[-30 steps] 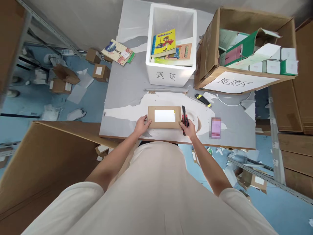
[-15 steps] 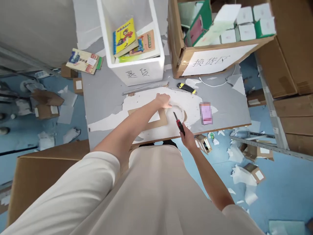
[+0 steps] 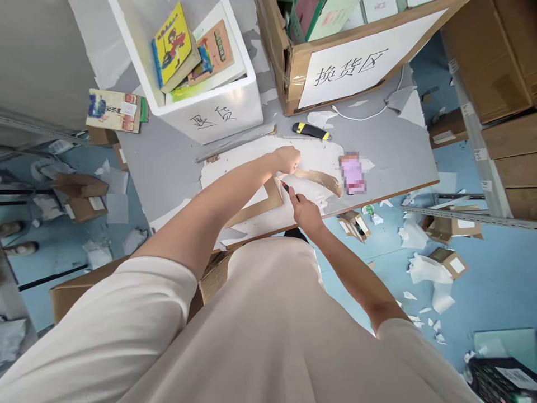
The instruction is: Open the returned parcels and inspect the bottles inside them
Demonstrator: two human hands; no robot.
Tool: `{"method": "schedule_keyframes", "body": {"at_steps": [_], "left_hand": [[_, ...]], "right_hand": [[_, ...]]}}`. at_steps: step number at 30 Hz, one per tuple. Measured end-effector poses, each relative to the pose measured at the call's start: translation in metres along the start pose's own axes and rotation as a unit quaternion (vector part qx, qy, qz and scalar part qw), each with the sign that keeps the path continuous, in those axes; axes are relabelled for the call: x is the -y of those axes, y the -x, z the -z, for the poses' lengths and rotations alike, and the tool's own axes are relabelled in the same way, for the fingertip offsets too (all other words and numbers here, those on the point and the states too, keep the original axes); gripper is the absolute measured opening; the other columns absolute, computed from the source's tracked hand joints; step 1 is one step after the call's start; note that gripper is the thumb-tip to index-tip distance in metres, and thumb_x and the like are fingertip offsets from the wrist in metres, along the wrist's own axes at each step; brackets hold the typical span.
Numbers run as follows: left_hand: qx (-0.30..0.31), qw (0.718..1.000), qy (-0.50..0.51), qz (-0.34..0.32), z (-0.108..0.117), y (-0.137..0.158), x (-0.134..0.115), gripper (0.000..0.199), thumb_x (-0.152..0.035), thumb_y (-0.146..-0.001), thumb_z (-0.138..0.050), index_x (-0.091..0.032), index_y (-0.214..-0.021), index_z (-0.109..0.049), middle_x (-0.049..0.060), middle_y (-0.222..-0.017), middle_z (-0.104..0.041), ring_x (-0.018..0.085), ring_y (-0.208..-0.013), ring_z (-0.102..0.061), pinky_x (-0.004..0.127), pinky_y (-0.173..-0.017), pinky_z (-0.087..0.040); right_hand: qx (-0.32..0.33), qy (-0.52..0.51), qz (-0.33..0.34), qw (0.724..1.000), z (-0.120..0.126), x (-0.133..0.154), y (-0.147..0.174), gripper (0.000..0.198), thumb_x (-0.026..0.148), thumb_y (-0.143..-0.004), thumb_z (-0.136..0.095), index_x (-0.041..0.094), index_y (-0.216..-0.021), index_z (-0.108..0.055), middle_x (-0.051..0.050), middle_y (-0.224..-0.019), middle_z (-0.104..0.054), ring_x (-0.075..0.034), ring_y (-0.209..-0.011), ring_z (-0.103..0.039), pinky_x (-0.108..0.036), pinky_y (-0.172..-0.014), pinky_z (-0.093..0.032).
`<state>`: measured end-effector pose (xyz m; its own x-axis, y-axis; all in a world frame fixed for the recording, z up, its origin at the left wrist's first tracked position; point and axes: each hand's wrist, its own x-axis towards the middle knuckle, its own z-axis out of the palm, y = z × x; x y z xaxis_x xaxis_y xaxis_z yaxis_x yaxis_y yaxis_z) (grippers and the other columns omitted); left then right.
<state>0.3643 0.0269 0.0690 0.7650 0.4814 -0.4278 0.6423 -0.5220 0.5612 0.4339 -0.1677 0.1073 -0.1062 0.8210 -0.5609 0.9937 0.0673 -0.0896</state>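
Observation:
A flat brown cardboard parcel [image 3: 274,197] with a white label lies on the white-covered part of the table, partly hidden by my left forearm. My left hand [image 3: 288,159] is closed at the parcel's far right corner; what its fingers hold, if anything, is hidden. In my right hand [image 3: 307,215] is a red and black utility knife [image 3: 289,189]. Its tip points at the parcel's right corner, just below my left hand; whether the blade touches the cardboard I cannot tell. A curved brownish strip [image 3: 323,180] shows to the right of the hands.
Behind the hands lies a yellow and black cutter [image 3: 310,131]. A blurred-out pink phone-sized item [image 3: 352,173] sits to the right. A white foam box [image 3: 205,120] with books and a cardboard box [image 3: 293,84] stand at the back. A book [image 3: 113,110] overhangs the left edge.
My right hand has moved left and away from me, bringing the knife to the parcel's corner beneath my left hand. My left hand has closed into a fist. The view has shifted.

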Motion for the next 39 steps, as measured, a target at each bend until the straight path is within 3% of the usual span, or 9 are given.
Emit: {"method": "schedule_keyframes", "body": {"at_steps": [6, 11, 15, 20, 25, 28, 33, 39], "left_hand": [[-0.004, 0.996, -0.087, 0.002, 0.006, 0.006, -0.005, 0.006, -0.016, -0.044, -0.055, -0.02, -0.045, -0.059, 0.004, -0.042, -0.042, 0.022, -0.056, -0.051, 0.035, -0.057, -0.033], [0.011, 0.992, -0.122, -0.03, 0.015, 0.011, 0.0, 0.024, -0.022, -0.057, -0.054, -0.018, -0.072, -0.072, 0.006, -0.066, -0.066, 0.022, -0.075, -0.059, 0.031, -0.065, -0.037], [0.024, 0.993, -0.117, 0.002, 0.015, 0.012, 0.0, 0.03, -0.025, -0.065, -0.055, -0.018, -0.087, -0.074, 0.005, -0.082, -0.071, 0.021, -0.085, -0.062, 0.028, -0.07, -0.04], [0.046, 0.995, -0.09, 0.003, 0.011, 0.011, -0.006, 0.033, -0.021, -0.057, -0.064, -0.016, -0.087, -0.075, 0.005, -0.082, -0.071, 0.025, -0.087, -0.064, 0.029, -0.075, -0.043], [0.039, 0.995, -0.085, 0.017, 0.02, 0.014, -0.016, 0.027, -0.016, -0.059, -0.063, -0.017, -0.084, -0.072, 0.002, -0.081, -0.069, 0.02, -0.084, -0.063, 0.026, -0.068, -0.042], [0.009, 0.998, -0.059, 0.021, 0.031, 0.026, -0.021, 0.017, -0.018, -0.062, -0.064, -0.016, -0.079, -0.069, 0.002, -0.076, -0.067, 0.018, -0.08, -0.061, 0.027, -0.065, -0.041], [-0.1, 0.993, 0.054, 0.039, 0.057, 0.063, -0.018, 0.008, -0.014, -0.066, -0.063, -0.013, -0.074, -0.064, 0.005, -0.071, -0.062, 0.02, -0.077, -0.061, 0.032, -0.064, -0.043], [-0.238, 0.947, 0.211, 0.044, 0.096, 0.134, -0.005, 0.013, -0.021, -0.073, -0.062, -0.014, -0.083, -0.061, 0.004, -0.075, -0.059, 0.02, -0.084, -0.065, 0.032, -0.069, -0.047]], "right_hand": [[-0.007, 0.051, -0.011, 0.999, 0.002, 0.021, -0.003, 0.067, 0.004, -0.089, -0.03, 0.016, -0.154, -0.024, -0.019, -0.118, -0.055, -0.02, -0.08, -0.066, -0.031, -0.065, -0.055], [-0.02, 0.073, -0.018, 0.997, -0.002, 0.011, -0.002, 0.064, 0.007, -0.091, -0.029, 0.019, -0.154, -0.026, -0.021, -0.126, -0.052, -0.02, -0.083, -0.065, -0.031, -0.064, -0.055], [-0.051, 0.065, 0.004, 0.997, -0.005, -0.003, -0.006, 0.064, 0.008, -0.091, -0.029, 0.021, -0.153, -0.028, -0.022, -0.139, -0.047, -0.022, -0.088, -0.062, -0.033, -0.066, -0.054], [-0.066, 0.012, -0.004, 0.998, -0.01, -0.008, -0.009, 0.065, 0.008, -0.089, -0.028, 0.022, -0.153, -0.032, -0.019, -0.14, -0.05, -0.019, -0.081, -0.06, -0.034, -0.07, -0.052], [-0.058, 0.02, -0.004, 0.998, -0.008, -0.007, -0.006, 0.067, 0.008, -0.088, -0.031, 0.021, -0.154, -0.029, -0.02, -0.136, -0.051, -0.022, -0.085, -0.06, -0.033, -0.064, -0.051], [-0.06, 0.035, 0.002, 0.998, -0.002, -0.011, 0.001, 0.067, 0.007, -0.088, -0.031, 0.02, -0.153, -0.03, -0.019, -0.139, -0.05, -0.023, -0.087, -0.059, -0.032, -0.063, -0.051], [-0.109, 0.043, 0.035, 0.993, 0.021, -0.031, 0.013, 0.064, 0.008, -0.091, -0.029, 0.024, -0.153, -0.031, -0.013, -0.148, -0.046, -0.024, -0.095, -0.058, -0.032, -0.067, -0.05], [-0.175, 0.069, 0.128, 0.974, 0.078, -0.042, 0.023, 0.065, 0.006, -0.09, -0.035, 0.028, -0.151, -0.035, -0.007, -0.149, -0.047, -0.023, -0.102, -0.056, -0.032, -0.073, -0.048]]}}
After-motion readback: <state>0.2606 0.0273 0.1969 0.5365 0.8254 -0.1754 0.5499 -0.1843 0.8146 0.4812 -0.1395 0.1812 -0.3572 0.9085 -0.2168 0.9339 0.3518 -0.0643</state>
